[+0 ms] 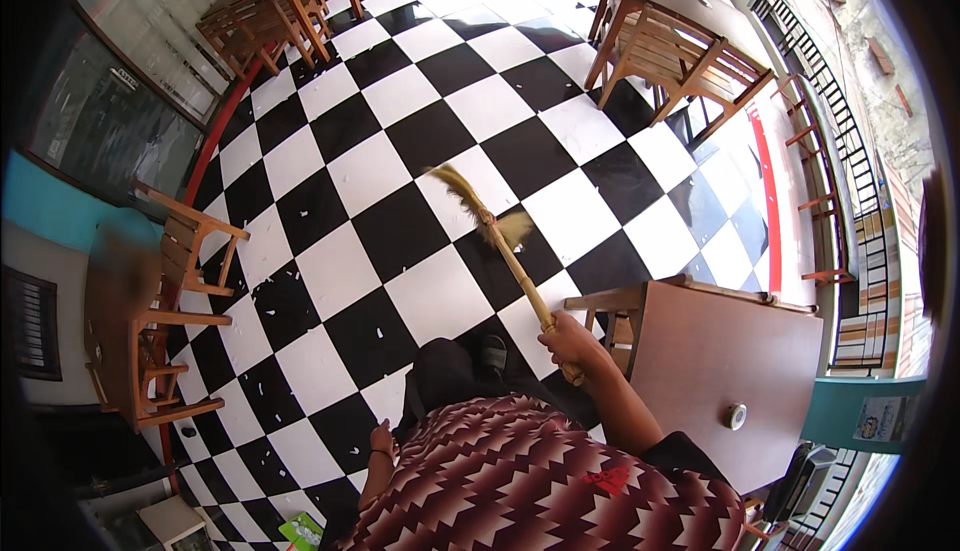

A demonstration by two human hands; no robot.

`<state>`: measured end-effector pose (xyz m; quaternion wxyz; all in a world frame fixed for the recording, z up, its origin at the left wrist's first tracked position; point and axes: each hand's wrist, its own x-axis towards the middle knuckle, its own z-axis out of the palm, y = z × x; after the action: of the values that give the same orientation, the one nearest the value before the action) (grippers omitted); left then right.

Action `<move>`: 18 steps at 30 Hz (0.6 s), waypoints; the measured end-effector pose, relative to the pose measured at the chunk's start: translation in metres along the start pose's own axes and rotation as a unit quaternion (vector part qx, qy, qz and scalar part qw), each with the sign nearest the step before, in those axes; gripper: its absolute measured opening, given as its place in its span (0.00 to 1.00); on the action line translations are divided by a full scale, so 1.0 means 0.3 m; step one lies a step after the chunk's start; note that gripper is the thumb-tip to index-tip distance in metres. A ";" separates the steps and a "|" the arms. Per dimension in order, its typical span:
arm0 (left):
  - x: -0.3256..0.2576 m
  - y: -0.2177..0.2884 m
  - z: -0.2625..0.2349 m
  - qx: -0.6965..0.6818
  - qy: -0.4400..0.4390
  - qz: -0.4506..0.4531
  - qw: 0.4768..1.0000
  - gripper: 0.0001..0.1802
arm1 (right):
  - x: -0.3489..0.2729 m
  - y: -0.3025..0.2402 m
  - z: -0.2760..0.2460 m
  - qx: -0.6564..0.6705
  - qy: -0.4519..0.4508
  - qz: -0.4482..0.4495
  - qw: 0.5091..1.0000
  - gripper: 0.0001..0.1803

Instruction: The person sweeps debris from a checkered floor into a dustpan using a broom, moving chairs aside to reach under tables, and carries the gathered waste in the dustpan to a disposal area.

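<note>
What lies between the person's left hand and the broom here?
In the head view, a dark trouser leg, a shoe and checkered floor lie between the left hand and the broom.

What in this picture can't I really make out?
All in the head view:
- Broom handle: the gripped part is hidden by the right hand.
- White flecks on the floor: too small to identify.
- Green object: cut off by the lower edge.
- Brown tabletop at left: partly covered by a blurred patch.
</note>
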<state>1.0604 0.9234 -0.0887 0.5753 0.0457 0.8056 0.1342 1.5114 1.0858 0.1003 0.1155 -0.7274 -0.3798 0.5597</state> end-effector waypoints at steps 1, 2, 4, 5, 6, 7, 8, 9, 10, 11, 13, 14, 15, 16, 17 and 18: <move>0.005 0.098 0.037 0.017 -0.005 0.012 1.000 0.23 | 0.036 -0.048 -0.061 0.056 -0.008 0.018 0.998 0.20; 0.007 0.208 0.090 0.037 -0.013 0.025 0.999 0.23 | 0.073 -0.097 -0.123 0.114 -0.013 0.034 0.993 0.18; 0.070 0.392 0.149 0.061 -0.030 0.038 0.997 0.23 | 0.191 -0.182 -0.188 0.140 -0.023 0.019 0.990 0.20; 0.176 0.465 0.167 0.090 -0.061 0.041 0.993 0.24 | 0.218 -0.237 -0.211 0.133 -0.004 0.020 0.991 0.21; 0.267 0.529 0.182 0.120 -0.092 0.045 0.987 0.26 | 0.267 -0.270 -0.232 0.119 0.002 0.015 0.993 0.21; 0.357 0.646 0.246 0.087 -0.084 0.001 0.993 0.26 | 0.322 -0.313 -0.264 0.100 0.023 0.013 0.995 0.20; 0.424 0.763 0.285 0.050 -0.065 -0.045 0.996 0.26 | 0.386 -0.365 -0.289 0.086 0.038 0.006 0.996 0.20; 0.451 0.912 0.338 0.089 -0.069 0.012 0.993 0.24 | 0.457 -0.417 -0.315 0.107 0.037 0.004 0.994 0.19; 0.464 1.064 0.375 0.135 -0.070 0.060 0.986 0.23 | 0.519 -0.453 -0.331 0.133 0.032 0.011 0.991 0.18; 0.483 1.217 0.406 0.126 -0.074 0.070 0.987 0.21 | 0.582 -0.518 -0.339 0.157 0.021 0.015 0.987 0.17; 0.523 1.583 0.482 0.134 -0.087 0.115 0.980 0.19 | 0.686 -0.682 -0.363 0.251 0.008 0.020 0.968 0.11; 0.534 1.762 0.547 0.142 -0.099 0.148 0.974 0.19 | 0.746 -0.754 -0.380 0.287 0.004 0.018 0.958 0.10; 0.517 1.952 0.636 0.178 -0.098 0.190 0.961 0.19 | 0.796 -0.820 -0.402 0.286 0.034 0.026 0.957 0.08; 0.477 2.138 0.728 0.216 -0.097 0.227 0.945 0.20 | 0.839 -0.888 -0.438 0.299 0.047 0.032 0.953 0.10; 0.450 2.320 0.786 0.222 -0.132 0.284 0.923 0.24 | 0.902 -0.942 -0.474 0.322 0.035 0.031 0.945 0.10; 0.399 2.478 0.858 0.208 -0.127 0.345 0.906 0.28 | 0.967 -0.995 -0.491 0.350 0.021 0.034 0.936 0.10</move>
<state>1.2022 1.7062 -0.0762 0.5677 0.4560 0.6696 0.1465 1.5424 1.5258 0.1176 0.3518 -0.6651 -0.1320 0.6453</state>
